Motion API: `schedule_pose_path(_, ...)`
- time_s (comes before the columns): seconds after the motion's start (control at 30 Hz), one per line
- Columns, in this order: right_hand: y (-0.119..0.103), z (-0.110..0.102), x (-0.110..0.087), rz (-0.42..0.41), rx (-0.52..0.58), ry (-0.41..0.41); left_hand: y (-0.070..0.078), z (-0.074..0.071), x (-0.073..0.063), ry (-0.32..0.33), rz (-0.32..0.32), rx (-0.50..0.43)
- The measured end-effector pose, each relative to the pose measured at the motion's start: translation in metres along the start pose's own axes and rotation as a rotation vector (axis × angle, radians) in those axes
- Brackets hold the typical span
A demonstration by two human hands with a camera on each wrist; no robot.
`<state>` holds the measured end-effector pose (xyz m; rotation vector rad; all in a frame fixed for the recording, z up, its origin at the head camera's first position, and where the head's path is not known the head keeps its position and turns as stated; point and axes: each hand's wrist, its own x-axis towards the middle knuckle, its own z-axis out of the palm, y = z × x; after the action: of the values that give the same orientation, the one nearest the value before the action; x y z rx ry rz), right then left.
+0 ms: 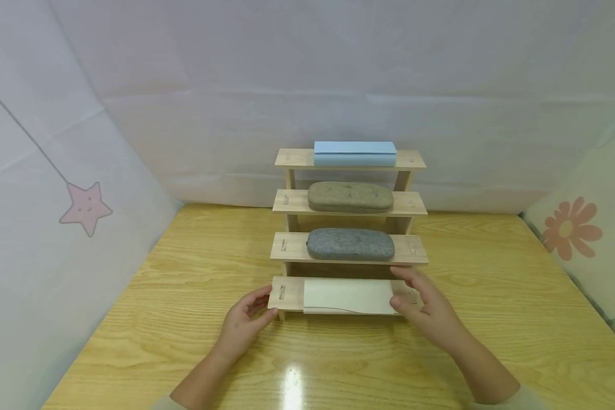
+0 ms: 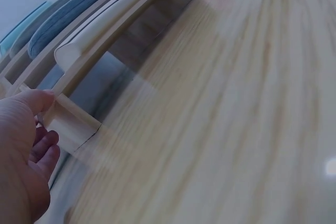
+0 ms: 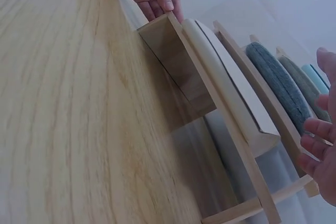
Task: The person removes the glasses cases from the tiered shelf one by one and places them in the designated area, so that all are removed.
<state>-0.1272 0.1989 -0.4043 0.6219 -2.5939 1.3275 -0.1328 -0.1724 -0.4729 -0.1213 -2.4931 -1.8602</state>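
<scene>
White case (image 1: 347, 295): lies on the bottom shelf, along its front edge.
Wooden rack (image 1: 293, 297): four stepped shelves, standing toward the table's far edge.
Left hand (image 1: 242, 323): pinches the bottom shelf's left end.
Right hand (image 1: 433, 318): fingers parted, beside the white case's right end; contact cannot be told.
Upper shelves, ascending: grey case (image 1: 351, 244), olive case (image 1: 351, 197), blue case (image 1: 355, 159).
Table (image 1: 184, 285): wood-grained.

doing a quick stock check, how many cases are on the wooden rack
4, one per tier of the wooden rack: light blue case on top, olive case below it, grey case next, cream case at the bottom. None on the tiers looks hidden.
</scene>
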Motion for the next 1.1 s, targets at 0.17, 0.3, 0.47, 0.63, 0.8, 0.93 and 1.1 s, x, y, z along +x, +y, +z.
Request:
schedule_pose_path(0.17, 0.0, 0.005, 0.003, 0.003, -0.012, -0.024, 0.0, 0.002, -0.001, 0.009, -0.01, -0.007)
schedule_pose_path(0.3, 0.001, 0.01, 0.005, 0.014, -0.018, -0.038, 0.0, 0.002, -0.001, 0.009, -0.013, -0.008)
schedule_pose_path(0.47, 0.003, 0.017, 0.008, 0.003, -0.041, -0.048, 0.0, 0.002, -0.001, 0.003, -0.018, -0.014)
schedule_pose_path(0.63, 0.005, 0.022, 0.012, -0.022, -0.085, -0.066, 0.0, 0.002, -0.001, 0.006, -0.014, -0.019)
schedule_pose_path(0.8, 0.007, 0.024, 0.014, -0.019, -0.124, -0.091, -0.001, 0.002, 0.0, 0.005, -0.015, -0.025)
schedule_pose_path(0.93, 0.009, 0.027, 0.016, -0.008, -0.144, -0.114, -0.002, 0.002, 0.001, 0.009, -0.01, -0.025)
schedule_pose_path(1.1, 0.01, 0.03, 0.02, 0.004, -0.158, -0.147, -0.002, 0.002, 0.001, 0.021, 0.0, -0.025)
